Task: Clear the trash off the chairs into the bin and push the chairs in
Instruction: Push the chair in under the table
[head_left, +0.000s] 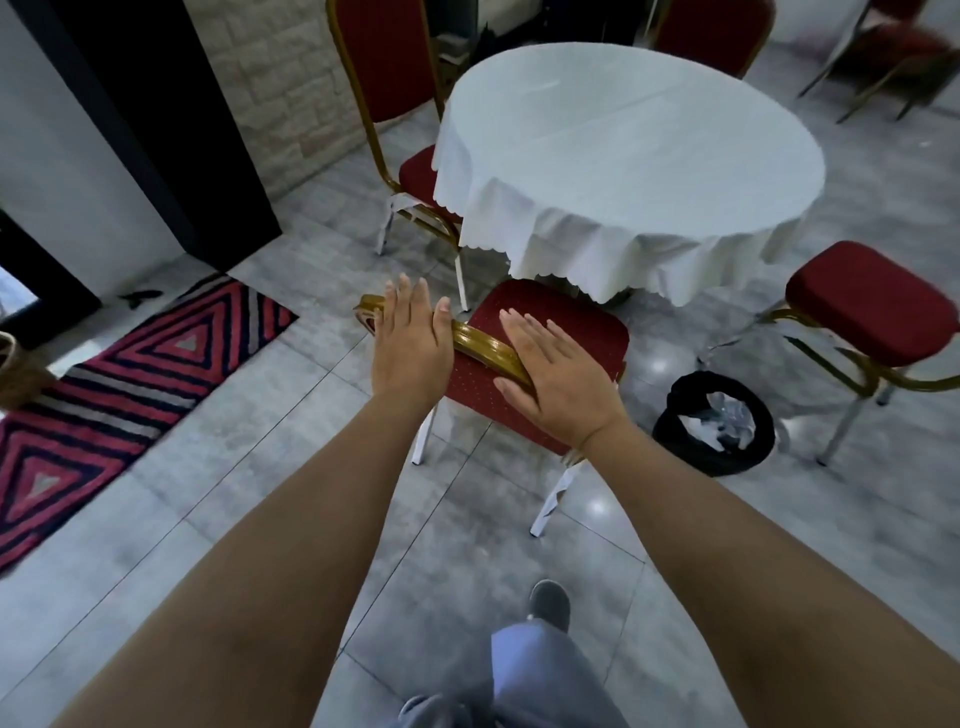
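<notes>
A red padded chair (566, 319) with a gold frame stands right below me, its seat partly under the round table (623, 156) with a white cloth. My left hand (413, 343) lies flat on the gold top rail of the chair's back, fingers apart. My right hand (556, 374) rests flat on the same rail further right, fingers spread. Neither hand wraps around the rail. A black bin (714, 428) with clear crumpled trash inside stands on the floor to the chair's right. No trash shows on this seat.
Another red chair (410, 104) stands at the table's left, one (872, 306) at the right beside the bin, and one (722, 31) behind the table. A striped red rug (119, 384) lies on the grey tiles at left. My foot (548, 605) is below.
</notes>
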